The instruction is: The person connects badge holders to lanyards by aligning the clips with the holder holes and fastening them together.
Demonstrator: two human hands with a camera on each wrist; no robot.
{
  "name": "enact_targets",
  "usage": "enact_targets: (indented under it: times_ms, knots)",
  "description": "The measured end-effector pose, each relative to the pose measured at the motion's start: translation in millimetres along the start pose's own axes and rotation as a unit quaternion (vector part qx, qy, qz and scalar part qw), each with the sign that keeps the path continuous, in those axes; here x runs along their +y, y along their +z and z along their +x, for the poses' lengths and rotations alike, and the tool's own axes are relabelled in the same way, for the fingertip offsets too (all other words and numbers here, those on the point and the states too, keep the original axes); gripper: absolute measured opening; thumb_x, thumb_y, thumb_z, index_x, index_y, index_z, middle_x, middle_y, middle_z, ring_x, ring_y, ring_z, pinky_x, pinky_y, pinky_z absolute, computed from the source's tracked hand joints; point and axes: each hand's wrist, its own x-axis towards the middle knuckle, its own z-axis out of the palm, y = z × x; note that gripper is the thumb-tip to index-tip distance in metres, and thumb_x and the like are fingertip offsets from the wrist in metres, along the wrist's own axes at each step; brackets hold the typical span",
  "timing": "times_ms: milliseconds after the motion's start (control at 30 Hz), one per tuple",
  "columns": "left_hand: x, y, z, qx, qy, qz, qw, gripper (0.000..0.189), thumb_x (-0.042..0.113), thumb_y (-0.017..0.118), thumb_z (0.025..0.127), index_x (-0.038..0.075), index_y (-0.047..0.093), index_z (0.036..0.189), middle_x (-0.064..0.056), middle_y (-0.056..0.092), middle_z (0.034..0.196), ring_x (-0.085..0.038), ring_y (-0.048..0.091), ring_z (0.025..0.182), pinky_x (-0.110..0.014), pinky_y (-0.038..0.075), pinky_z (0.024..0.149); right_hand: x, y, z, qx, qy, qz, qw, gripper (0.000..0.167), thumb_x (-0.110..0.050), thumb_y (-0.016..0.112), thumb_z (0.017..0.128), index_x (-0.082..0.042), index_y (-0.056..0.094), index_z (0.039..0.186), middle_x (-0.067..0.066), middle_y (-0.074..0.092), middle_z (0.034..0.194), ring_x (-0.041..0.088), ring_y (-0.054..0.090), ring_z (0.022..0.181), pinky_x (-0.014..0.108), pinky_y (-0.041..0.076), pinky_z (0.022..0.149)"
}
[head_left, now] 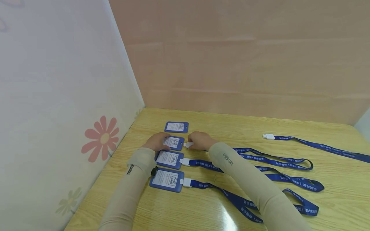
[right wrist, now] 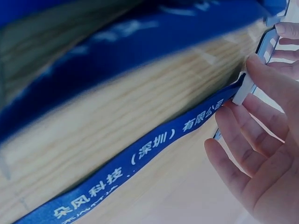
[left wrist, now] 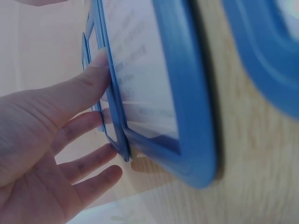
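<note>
My left hand (head_left: pixel 157 141) grips the left end of a blue ID card holder (head_left: pixel 174 143), thumb on its front and a finger behind it. In the left wrist view its other fingers spread below the holder's edge. Just right of that holder, my right hand (head_left: pixel 199 140) pinches the white clip (right wrist: pixel 241 91) of a blue lanyard (right wrist: pixel 154 144) between thumb and fingers. The clip's tip points at the holder's slotted end, close beside it. From the hand, the printed strap runs to the right across the table.
Nearer me lie two card holders (head_left: pixel 167 179) with lanyards clipped on, their straps looped rightward under my right forearm. A loose card holder (head_left: pixel 176 127) lies behind. Another lanyard (head_left: pixel 318 146) with a white clip stretches along the right. Walls border the wooden table (head_left: pixel 225 122) behind and left.
</note>
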Motion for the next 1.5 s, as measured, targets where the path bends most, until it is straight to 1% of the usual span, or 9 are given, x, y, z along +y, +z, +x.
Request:
enact_targets:
  times_ms: [267,400,533,633,800,933,1233,1367,1500]
  knots:
    - [1.3,1.4,-0.5,0.006,-0.013,-0.008,0.9999,0.064,0.018,0.076,0.077,0.009,0.049,0.134,-0.012,0.051,0.138,-0.031,0.047,0.128,-0.045,0.037,0.110,-2,1,2.8,0.003,-0.003,-0.004,1.0000,0.017,-0.027,0.071,0.082,-0.012,0.066,0.088,-0.002,0.063,0.081,0.013,0.052,0.071,0.025,0.045,0.066]
    - [3.3,0.7,-0.1,0.002,-0.014,-0.003,0.9999,0.063,0.018,0.076,0.077,0.009,0.049,0.134,-0.012,0.051,0.138,-0.031,0.047,0.129,-0.044,0.037,0.110,-2,1,3.0,0.000,-0.006,-0.004,1.0000,0.017,-0.027,0.070,0.083,-0.012,0.065,0.088,-0.001,0.062,0.081,0.013,0.052,0.071,0.026,0.045,0.066]
    - [5.4,-1.5,0.1,-0.001,-0.011,0.000,0.9999,0.063,0.018,0.076,0.077,0.008,0.050,0.133,-0.013,0.051,0.138,-0.031,0.047,0.128,-0.045,0.038,0.110,-2,2,3.9,0.001,-0.009,-0.008,0.9999,0.017,-0.026,0.069,0.084,-0.011,0.065,0.087,-0.001,0.062,0.080,0.014,0.051,0.071,0.026,0.045,0.066]
    - [6.4,-3.1,0.6,-0.002,-0.006,0.000,1.0000,0.064,0.018,0.076,0.077,0.007,0.049,0.134,-0.014,0.051,0.138,-0.032,0.047,0.128,-0.045,0.038,0.109,-2,3,4.2,0.010,-0.009,-0.008,0.9999,0.016,-0.026,0.069,0.084,-0.011,0.065,0.086,-0.001,0.061,0.078,0.014,0.051,0.070,0.026,0.045,0.065]
    - [6.2,-2.7,2.7,-0.016,-0.002,0.006,0.9998,0.070,0.019,0.076,0.077,0.008,0.043,0.139,-0.014,0.047,0.141,-0.032,0.045,0.130,-0.046,0.036,0.111,-5,6,2.3,0.026,-0.006,0.014,0.9996,0.017,-0.025,0.069,0.084,-0.010,0.067,0.090,0.000,0.065,0.083,0.013,0.053,0.071,0.026,0.048,0.070]
    - [6.3,-2.2,3.9,-0.025,-0.009,0.015,0.9995,0.071,0.020,0.076,0.077,0.011,0.043,0.140,-0.014,0.042,0.145,-0.035,0.039,0.133,-0.049,0.032,0.112,-8,9,0.9,0.037,0.004,0.015,0.9992,0.020,-0.025,0.070,0.083,-0.009,0.067,0.094,0.001,0.066,0.087,0.013,0.054,0.072,0.027,0.050,0.071]
    - [9.6,-0.5,2.5,-0.038,-0.037,0.003,0.9986,0.065,0.020,0.075,0.078,0.018,0.048,0.137,-0.010,0.037,0.148,-0.037,0.030,0.138,-0.054,0.028,0.113,-14,15,2.8,0.056,0.034,0.009,0.9978,0.019,-0.024,0.074,0.079,-0.008,0.067,0.087,0.003,0.065,0.082,0.015,0.052,0.070,0.028,0.049,0.069]
    - [14.0,-0.1,0.3,-0.038,-0.034,0.003,0.9987,0.063,0.020,0.075,0.078,0.018,0.050,0.135,-0.010,0.035,0.149,-0.038,0.027,0.139,-0.056,0.027,0.113,-15,15,2.1,0.059,0.039,0.004,0.9974,0.020,-0.021,0.074,0.079,-0.006,0.068,0.089,0.005,0.067,0.085,0.016,0.054,0.073,0.030,0.050,0.072]
    - [18.6,-0.1,-3.3,-0.037,-0.018,0.010,0.9991,0.060,0.019,0.075,0.078,0.018,0.052,0.134,-0.011,0.037,0.148,-0.040,0.029,0.138,-0.057,0.029,0.111,-18,13,-1.7,0.057,0.039,-0.004,0.9976,0.023,-0.020,0.074,0.079,-0.006,0.068,0.096,0.006,0.068,0.090,0.016,0.057,0.078,0.030,0.052,0.077]
